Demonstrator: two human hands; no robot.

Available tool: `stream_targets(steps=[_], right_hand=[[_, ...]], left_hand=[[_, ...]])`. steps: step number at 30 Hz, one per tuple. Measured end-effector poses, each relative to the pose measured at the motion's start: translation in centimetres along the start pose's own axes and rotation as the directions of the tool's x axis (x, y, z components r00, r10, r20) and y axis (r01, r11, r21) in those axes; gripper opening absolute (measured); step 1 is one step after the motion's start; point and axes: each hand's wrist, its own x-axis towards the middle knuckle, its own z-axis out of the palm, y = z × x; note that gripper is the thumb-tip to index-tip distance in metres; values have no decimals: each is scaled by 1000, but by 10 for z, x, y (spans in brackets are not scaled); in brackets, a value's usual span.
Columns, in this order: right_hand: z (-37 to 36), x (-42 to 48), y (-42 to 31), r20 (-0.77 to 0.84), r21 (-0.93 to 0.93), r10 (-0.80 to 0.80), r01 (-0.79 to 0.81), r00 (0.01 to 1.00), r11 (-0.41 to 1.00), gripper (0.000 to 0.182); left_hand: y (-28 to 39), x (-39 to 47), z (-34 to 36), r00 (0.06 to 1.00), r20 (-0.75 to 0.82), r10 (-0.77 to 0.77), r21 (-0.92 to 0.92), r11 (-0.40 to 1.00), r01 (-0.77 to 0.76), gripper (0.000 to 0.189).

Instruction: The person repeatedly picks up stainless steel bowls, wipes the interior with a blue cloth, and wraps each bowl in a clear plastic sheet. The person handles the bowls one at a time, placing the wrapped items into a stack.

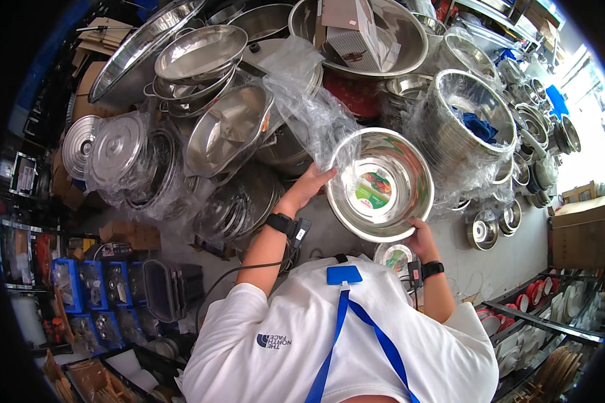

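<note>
A round stainless steel basin is held out in front of my body, its inside facing me. A green and red sticker lies on its bottom. My left hand grips the rim at the left, thumb over the edge. On the lower right of the rim, my right hand has hold too. Clear plastic wrap hangs against the basin's upper left edge and trails up over the stacked pans. Below the basin, partly hidden by it and my shirt, shows another stickered steel basin.
A tall plastic-wrapped stack of steel basins holds a blue cloth. Piled oval steel pans and wrapped lids stand at the left. A cardboard box sits right; blue bins and shelves of dishes flank me.
</note>
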Motion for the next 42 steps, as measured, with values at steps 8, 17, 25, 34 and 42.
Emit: stream_targets(steps=[8,17,25,34,42], right_hand=[[11,13,26,74,155,55,-66,996,986,34],[12,7,20,41,-372,366,-325,930,869,55],[40,38,-74,142,-837,-485,367,863,407,67],[121,86,-91,408,-830,-480,534,777,160,32],[135,29,-97,643,-714,-565,672,518,-196,8]], left_hand=[[-61,13,3,934,-339,110,106,991,-78,60],[-79,20,1,873,-348,342,282,926,-250,34],[-64,11,-23,837,-178,518,550,757,-352,32],[-38,-18,-30,850,-191,492,526,782,-334,34],[-69,-15,-58,866,-352,355,202,932,-300,35]])
